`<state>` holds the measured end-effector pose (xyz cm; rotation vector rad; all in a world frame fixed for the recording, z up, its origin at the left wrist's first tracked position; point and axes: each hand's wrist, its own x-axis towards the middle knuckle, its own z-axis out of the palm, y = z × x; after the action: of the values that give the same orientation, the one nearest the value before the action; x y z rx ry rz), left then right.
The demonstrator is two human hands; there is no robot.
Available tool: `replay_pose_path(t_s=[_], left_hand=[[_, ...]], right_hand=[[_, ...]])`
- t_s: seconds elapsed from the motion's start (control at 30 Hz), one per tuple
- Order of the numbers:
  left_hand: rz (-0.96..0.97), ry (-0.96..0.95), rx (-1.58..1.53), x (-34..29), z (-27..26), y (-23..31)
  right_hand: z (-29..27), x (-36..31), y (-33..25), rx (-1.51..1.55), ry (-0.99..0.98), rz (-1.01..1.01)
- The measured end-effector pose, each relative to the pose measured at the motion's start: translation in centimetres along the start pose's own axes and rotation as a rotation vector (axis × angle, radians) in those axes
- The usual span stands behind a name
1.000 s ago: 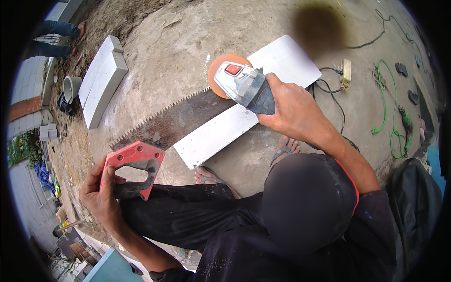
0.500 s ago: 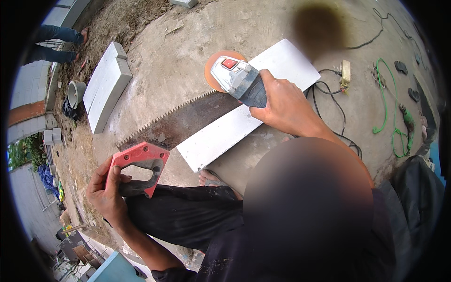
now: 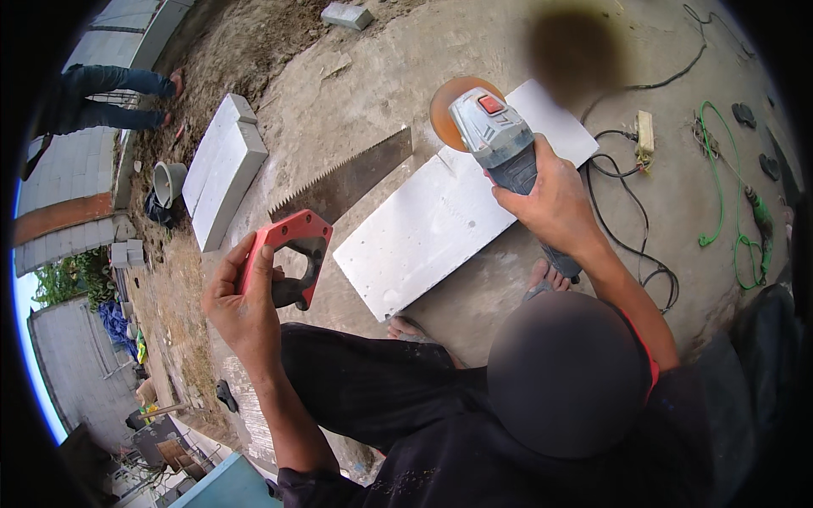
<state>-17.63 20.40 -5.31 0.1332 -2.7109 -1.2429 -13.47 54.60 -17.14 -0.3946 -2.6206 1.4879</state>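
Outdoor work area, grey concrete ground [image 3: 381, 89], bordered at its far left edge by a strip of loose earth [image 3: 224, 51] and a grey wall [image 3: 68, 178]; nearest, toward the ground's near left, the left hand [image 3: 240, 292] is closed on the rear of the red handle [image 3: 286, 227] of a handsaw [image 3: 360, 173], thumb across the near side; the blade slants up and to the right over the middle of the ground, teeth on its far side, apart from the block beside it; the right hand [image 3: 550, 190] is wrapped around the body of an angle grinder [image 3: 500, 131]; its orange disc [image 3: 442, 114] overlaps the far long edge of a long white block [image 3: 423, 237], contact not determinable; this block lies flat at the middle of the ground, its near left corner close to a sandalled foot [image 3: 408, 328]; toward the ground's right edge lie a cream power socket [image 3: 645, 135] with a dark plug in it and a green corded tool [image 3: 760, 216]; toward the left edge, two white slabs [image 3: 224, 173] lie side by side, a grey bucket [image 3: 172, 182] just beyond them; farther, a second person's jeans-clad legs [image 3: 127, 80] at the far left corner; a small grey block [image 3: 345, 15] at the far edge.
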Motion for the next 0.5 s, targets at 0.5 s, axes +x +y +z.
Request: replay_pose_path(t_s=[0.5], left_hand=[[-0.227, 0.270, -0.595, -3.3, 2.8, -0.3]], right_hand=[[8.9, 6.3, -0.3, 0.033, -0.331, 0.110]])
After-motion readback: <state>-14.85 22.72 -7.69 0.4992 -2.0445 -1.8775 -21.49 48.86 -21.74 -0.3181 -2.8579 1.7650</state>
